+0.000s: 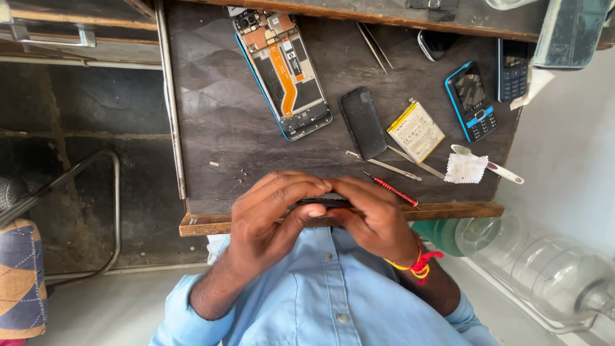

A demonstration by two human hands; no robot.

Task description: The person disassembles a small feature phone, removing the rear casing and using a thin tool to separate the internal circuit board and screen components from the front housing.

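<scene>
Both my hands meet at the near edge of a dark work mat [218,122]. My left hand [272,214] and my right hand [375,214] together grip a thin dark flat object [320,202], mostly hidden under the fingers. A red-handled screwdriver [392,189] lies just past my right fingers. Farther out sits an opened phone [282,70] with a blue frame and an orange ribbon cable showing. Next to it lie a black back cover [362,122] and a yellow-white battery [416,131].
Metal tweezers [384,165] and a thin pry tool [419,163] lie near the battery. A white cloth square [466,168], a toothbrush [500,169], a blue keypad phone [473,100] and a dark keypad phone [512,69] sit at the right. Clear plastic bottles [551,269] lie below.
</scene>
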